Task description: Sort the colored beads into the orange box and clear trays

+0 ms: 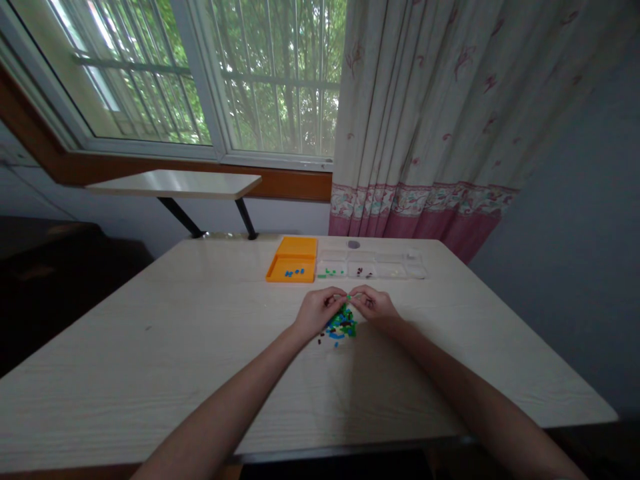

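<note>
A small heap of tiny green, blue and dark beads (341,326) lies on the pale wooden table (200,360). My left hand (318,309) and my right hand (373,303) meet just above the heap, fingers curled inward and fingertips almost touching. A tiny green bead shows between the fingertips; which hand pinches it I cannot tell. Behind the hands stands an orange tray (293,260) with a few blue beads in it. To its right is a clear divided box (373,265) holding green beads in one compartment and dark beads in another.
A narrow white shelf on black brackets (175,183) juts out under the window beyond the table. A patterned curtain (440,120) hangs at the right. Dark furniture (60,267) stands left of the table.
</note>
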Demonstrator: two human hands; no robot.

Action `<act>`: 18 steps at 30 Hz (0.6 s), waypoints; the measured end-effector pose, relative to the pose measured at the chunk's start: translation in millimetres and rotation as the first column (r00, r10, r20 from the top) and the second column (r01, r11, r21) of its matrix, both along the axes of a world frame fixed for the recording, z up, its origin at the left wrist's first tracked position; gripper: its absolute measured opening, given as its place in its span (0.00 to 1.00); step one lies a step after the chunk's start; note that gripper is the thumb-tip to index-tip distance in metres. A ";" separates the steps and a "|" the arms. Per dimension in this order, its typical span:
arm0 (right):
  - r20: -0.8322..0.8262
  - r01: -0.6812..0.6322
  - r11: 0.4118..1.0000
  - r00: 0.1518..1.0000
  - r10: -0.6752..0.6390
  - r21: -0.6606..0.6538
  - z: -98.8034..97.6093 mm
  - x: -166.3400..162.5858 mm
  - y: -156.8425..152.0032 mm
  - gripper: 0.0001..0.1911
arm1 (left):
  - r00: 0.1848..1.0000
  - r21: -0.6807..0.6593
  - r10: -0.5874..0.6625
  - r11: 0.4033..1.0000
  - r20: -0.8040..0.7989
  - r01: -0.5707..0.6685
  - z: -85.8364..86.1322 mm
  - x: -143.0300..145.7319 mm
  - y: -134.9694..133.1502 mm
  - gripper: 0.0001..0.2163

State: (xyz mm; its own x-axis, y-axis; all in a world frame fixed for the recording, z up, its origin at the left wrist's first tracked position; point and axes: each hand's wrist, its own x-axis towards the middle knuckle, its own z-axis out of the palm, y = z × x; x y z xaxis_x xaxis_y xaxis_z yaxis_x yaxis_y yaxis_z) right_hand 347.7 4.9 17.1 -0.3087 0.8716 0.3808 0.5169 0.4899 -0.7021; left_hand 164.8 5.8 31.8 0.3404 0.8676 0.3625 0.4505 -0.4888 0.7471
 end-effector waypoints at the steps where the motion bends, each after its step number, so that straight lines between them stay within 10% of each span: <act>1: 0.003 0.001 1.000 1.000 -0.001 -0.005 -0.1 -0.1 0.0 0.15 | 1.000 0.002 0.006 1.000 0.004 -0.006 0.0 0.2 -0.1 0.12; 12: -0.023 0.012 1.000 1.000 -0.011 0.006 3.6 3.1 -1.0 0.14 | 1.000 0.068 0.013 0.998 -0.013 -0.012 3.6 -1.9 -2.5 0.11; 18: 0.118 0.023 1.000 0.993 -0.023 0.006 0.7 24.5 12.2 0.14 | 0.945 0.210 0.275 0.927 0.178 -0.309 10.4 -18.2 4.8 0.12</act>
